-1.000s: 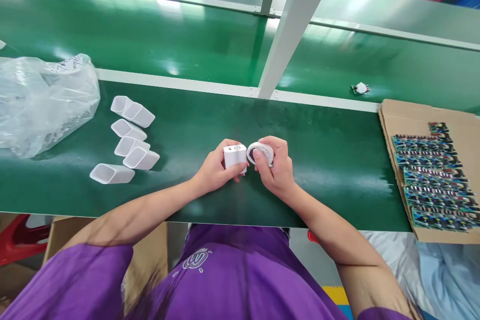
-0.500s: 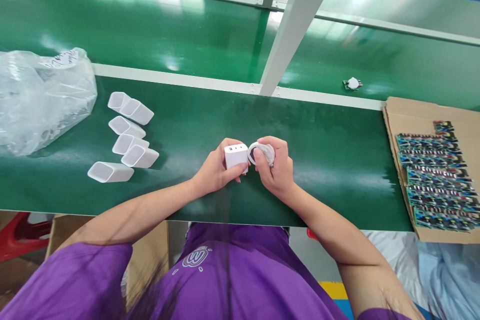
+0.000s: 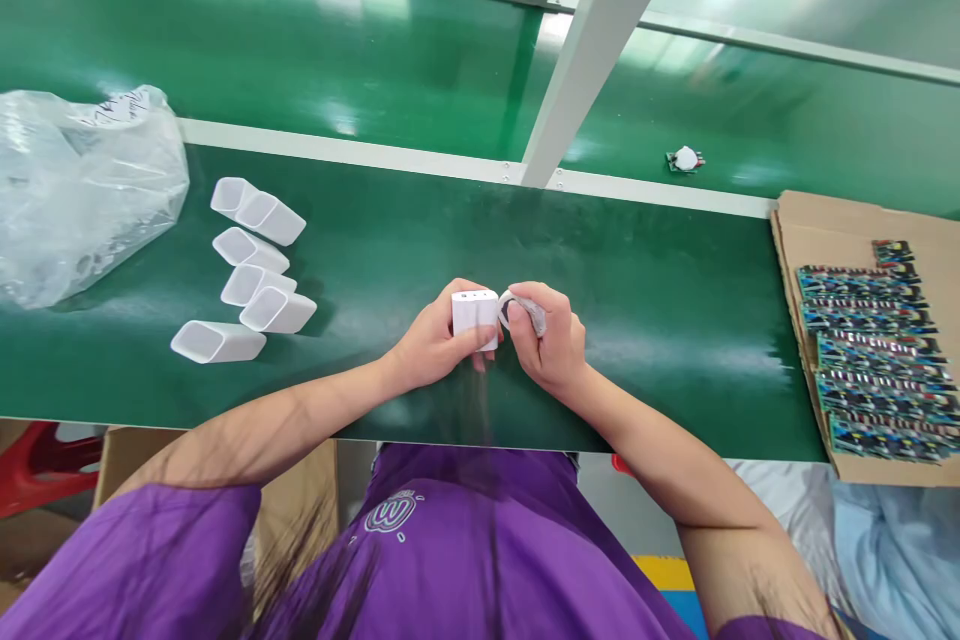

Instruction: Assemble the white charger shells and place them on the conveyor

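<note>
My left hand [image 3: 435,338] is closed around a white charger [image 3: 472,313], whose port face with small openings is turned up and away from me. Pinched in my right hand [image 3: 553,335] is a small round whitish roll [image 3: 538,318] with a dark middle, mostly covered by my fingers; its exact kind is unclear. The roll's edge meets the right side of the charger, or nearly so. Off to the left lie several hollow white charger housings [image 3: 279,308], open ends showing.
A clear plastic bag [image 3: 90,200] lies at the far left. On the right, cardboard [image 3: 817,220] bears rows of circuit boards [image 3: 877,350]. A single small board with a white top [image 3: 685,159] sits behind the white rail. A metal post [image 3: 577,70] rises at the back middle.
The charger has tilted so its port face shows narrower. My right hand has turned the roll slightly, its face now less visible. The view has shifted a little.
</note>
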Action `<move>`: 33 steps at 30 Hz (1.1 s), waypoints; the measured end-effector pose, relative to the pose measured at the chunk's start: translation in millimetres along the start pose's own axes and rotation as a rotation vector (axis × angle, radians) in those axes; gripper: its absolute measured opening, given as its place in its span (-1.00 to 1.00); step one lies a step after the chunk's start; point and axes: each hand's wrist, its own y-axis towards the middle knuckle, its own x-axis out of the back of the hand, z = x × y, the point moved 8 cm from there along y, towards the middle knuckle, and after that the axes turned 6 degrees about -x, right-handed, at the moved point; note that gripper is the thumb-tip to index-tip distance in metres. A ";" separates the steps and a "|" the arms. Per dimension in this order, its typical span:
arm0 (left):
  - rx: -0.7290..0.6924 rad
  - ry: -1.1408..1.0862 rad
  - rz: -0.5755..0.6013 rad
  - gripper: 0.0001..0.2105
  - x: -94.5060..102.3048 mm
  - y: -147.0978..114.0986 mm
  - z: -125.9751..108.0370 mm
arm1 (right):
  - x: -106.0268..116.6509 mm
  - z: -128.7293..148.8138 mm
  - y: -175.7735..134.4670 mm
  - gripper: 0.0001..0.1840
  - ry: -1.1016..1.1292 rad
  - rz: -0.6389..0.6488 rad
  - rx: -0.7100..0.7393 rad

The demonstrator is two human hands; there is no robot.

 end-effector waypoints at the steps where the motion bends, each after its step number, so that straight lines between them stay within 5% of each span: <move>1: -0.001 0.040 -0.007 -0.67 1.4 -0.5 -0.4 | -0.1 2.0 0.8 -0.83 -0.020 0.006 0.030; 11: -0.035 0.365 -0.051 -0.73 9.7 -2.1 -4.1 | -5.3 3.7 -0.8 -0.78 -0.017 0.030 0.105; 22: -0.475 0.915 -0.286 -0.70 7.4 -17.0 -35.2 | -3.7 8.9 -2.6 -0.78 0.036 0.032 0.071; 33: -0.108 0.217 -0.072 -0.69 11.2 -0.7 -11.9 | -8.2 -32.0 4.0 -0.86 0.564 0.108 -0.450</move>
